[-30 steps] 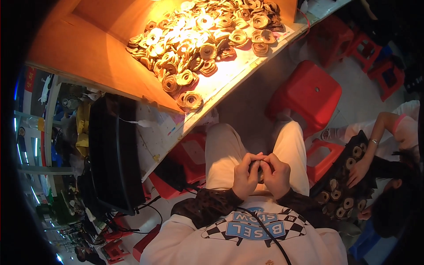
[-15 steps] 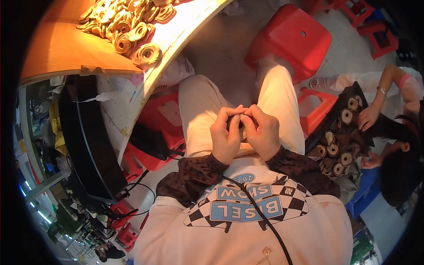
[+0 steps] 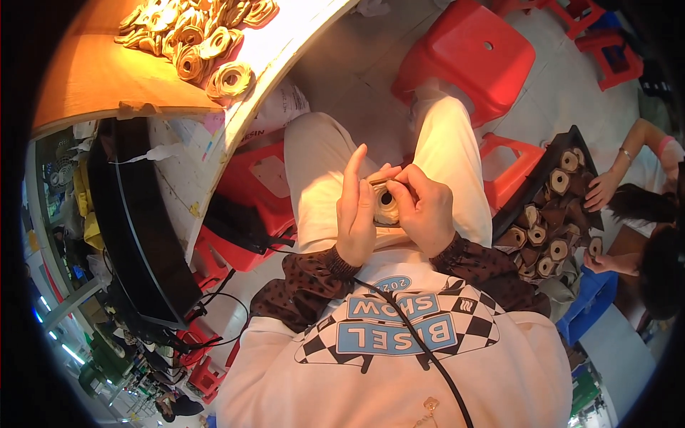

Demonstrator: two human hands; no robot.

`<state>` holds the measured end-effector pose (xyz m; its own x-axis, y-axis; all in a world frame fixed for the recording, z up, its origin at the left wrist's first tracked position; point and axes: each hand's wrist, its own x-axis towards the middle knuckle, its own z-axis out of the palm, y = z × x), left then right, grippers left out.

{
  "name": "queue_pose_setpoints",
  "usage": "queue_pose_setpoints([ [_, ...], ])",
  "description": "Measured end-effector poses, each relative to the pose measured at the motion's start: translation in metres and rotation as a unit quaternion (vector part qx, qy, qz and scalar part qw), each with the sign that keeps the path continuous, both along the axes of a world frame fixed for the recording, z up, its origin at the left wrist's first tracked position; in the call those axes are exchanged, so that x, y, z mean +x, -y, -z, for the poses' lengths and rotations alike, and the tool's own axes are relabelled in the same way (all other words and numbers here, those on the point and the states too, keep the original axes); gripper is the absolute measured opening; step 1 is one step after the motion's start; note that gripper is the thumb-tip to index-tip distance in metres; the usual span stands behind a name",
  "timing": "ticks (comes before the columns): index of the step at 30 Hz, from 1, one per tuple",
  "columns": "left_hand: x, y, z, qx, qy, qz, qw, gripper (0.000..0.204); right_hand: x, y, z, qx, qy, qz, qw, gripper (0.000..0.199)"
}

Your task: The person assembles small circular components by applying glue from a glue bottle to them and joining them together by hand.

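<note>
The largest shape I see through the head camera is the seated wearer's white top [image 3: 285, 381], with a checkered print, filling the near middle. On the far left stands a table [image 3: 285, 32], brightly lit, with an orange-brown wooden board [image 3: 82, 78] on it. Below that, along the left, is a long, flat black panel [image 3: 146, 235]. Two legs in pale trousers [image 3: 457, 153] stretch away from the wearer, knees apart. Beyond them, far and right of the middle, is a red plastic stool [image 3: 478, 53].

On the right, a black tray [image 3: 532, 176] holds brown pieces with pale ring-shaped ends; a co-worker's hand [image 3: 603, 191] reaches to its edge. On the table's far left corner I find a heap of rings [image 3: 189, 63], layered and brownish.

Smaller, in the middle, the wearer's two hands meet above the lap. The right hand [image 3: 430, 212] pinches a pale ring [image 3: 386, 214], its thumb pressed on the front face. The left hand [image 3: 357, 217] has one finger pointing up and its thumb upright at the ring's left edge; I cannot tell whether it grips. The ring sits between the hands, its dark round hole facing me.
</note>
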<state>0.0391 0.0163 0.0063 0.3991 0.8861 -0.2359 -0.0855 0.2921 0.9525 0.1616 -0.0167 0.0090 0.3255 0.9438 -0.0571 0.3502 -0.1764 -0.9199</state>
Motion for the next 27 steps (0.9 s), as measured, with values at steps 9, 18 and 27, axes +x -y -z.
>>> queue_pose_setpoints([
  [9,-0.002,-0.003,0.008,0.126,-0.075,0.027,0.989,0.051,-0.004,0.001,0.002,0.029,0.011,0.008,0.999,0.007],
  [18,-0.001,-0.008,0.021,0.046,-0.065,-0.023,0.997,0.041,-0.001,-0.011,0.011,-0.072,0.023,-0.031,0.997,0.015],
  [27,0.0,-0.015,0.015,-0.099,0.095,0.011,0.99,0.039,0.028,0.015,0.02,-0.08,-0.348,-0.043,0.933,0.033],
])
